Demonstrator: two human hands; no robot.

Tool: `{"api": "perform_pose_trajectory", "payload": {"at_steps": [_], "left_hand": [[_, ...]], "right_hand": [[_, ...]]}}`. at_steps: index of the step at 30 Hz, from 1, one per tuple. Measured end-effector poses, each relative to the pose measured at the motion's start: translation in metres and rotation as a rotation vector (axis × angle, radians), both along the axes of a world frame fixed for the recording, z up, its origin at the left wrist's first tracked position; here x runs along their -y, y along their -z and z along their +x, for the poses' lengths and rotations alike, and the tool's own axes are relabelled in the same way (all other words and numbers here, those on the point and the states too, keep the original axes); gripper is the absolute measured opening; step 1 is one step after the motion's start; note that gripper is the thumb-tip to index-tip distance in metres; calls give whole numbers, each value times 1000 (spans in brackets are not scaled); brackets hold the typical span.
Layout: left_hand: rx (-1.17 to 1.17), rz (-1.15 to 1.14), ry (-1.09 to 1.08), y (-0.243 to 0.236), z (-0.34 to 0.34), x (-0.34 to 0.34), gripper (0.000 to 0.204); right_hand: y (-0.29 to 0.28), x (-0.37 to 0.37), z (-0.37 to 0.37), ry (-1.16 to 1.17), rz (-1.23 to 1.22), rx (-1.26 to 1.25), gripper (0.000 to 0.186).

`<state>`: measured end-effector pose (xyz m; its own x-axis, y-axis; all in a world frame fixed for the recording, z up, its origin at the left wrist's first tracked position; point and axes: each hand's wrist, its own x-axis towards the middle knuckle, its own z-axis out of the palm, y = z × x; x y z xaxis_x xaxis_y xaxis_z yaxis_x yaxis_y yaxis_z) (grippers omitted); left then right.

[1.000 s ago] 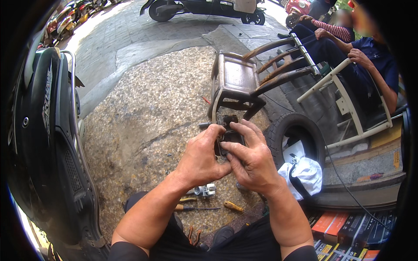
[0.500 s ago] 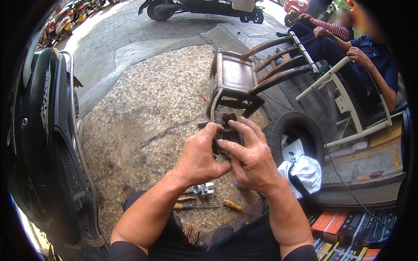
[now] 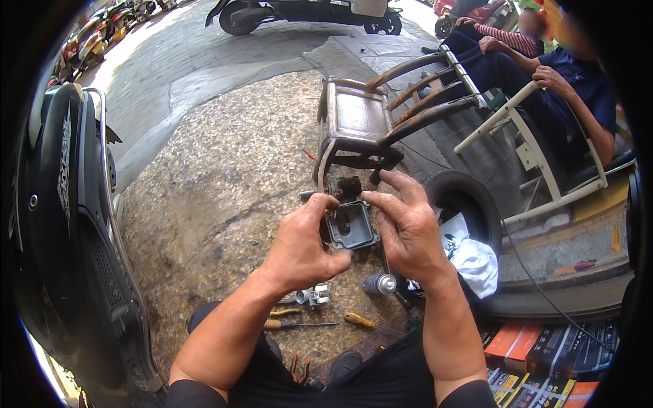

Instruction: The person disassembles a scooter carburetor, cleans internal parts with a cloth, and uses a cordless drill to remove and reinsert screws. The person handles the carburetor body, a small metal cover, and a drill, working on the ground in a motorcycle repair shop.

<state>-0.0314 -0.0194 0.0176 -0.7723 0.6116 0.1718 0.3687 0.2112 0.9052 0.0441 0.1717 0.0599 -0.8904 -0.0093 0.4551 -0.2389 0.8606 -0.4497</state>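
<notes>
Between my hands, close to the middle of the view, is a small squarish metal housing (image 3: 352,224) with an open grey interior and a dark part (image 3: 346,188) above it. My left hand (image 3: 299,246) grips its left side with curled fingers and thumb. My right hand (image 3: 409,226) has bent fingers at its right edge. Below them on the speckled floor lie a silver metal fitting (image 3: 315,295), a spray can (image 3: 378,284), screwdrivers (image 3: 357,319) and pliers (image 3: 299,364).
A wooden chair (image 3: 354,112) lies just ahead. A tire (image 3: 475,198) with white cloths (image 3: 469,262) is to the right, by a cable and boxes (image 3: 517,343). Two seated people (image 3: 588,102) are upper right. A dark scooter (image 3: 78,231) flanks the left; another stands ahead.
My right hand has moved rightward and upward, uncovering the housing's grey interior and the spray can below. The scene has shifted slightly leftward in view.
</notes>
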Motion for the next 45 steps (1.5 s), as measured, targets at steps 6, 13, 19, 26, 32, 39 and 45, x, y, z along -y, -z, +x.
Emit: {"api": "perform_pose_trajectory", "payload": {"at_steps": [6, 13, 19, 26, 32, 39, 45], "left_hand": [[-80, 29, 9, 2, 0, -2, 59], [-5, 35, 11, -3, 2, -2, 57], [30, 41, 14, -3, 1, -4, 58], [-61, 18, 20, 0, 0, -4, 59], [-51, 34, 21, 2, 0, -4, 59], [29, 44, 18, -2, 3, -4, 59], [35, 24, 7, -2, 3, -3, 60]], "right_hand": [[6, 6, 1, -31, 94, 73, 39], [6, 5, 1, -36, 91, 64, 37], [7, 6, 1, -112, 138, 37, 34], [9, 8, 1, -134, 161, 36, 33], [10, 5, -1, -93, 116, 13, 33], [9, 0, 0, -52, 75, 17, 31], [7, -6, 3, -42, 11, 41, 29]]}}
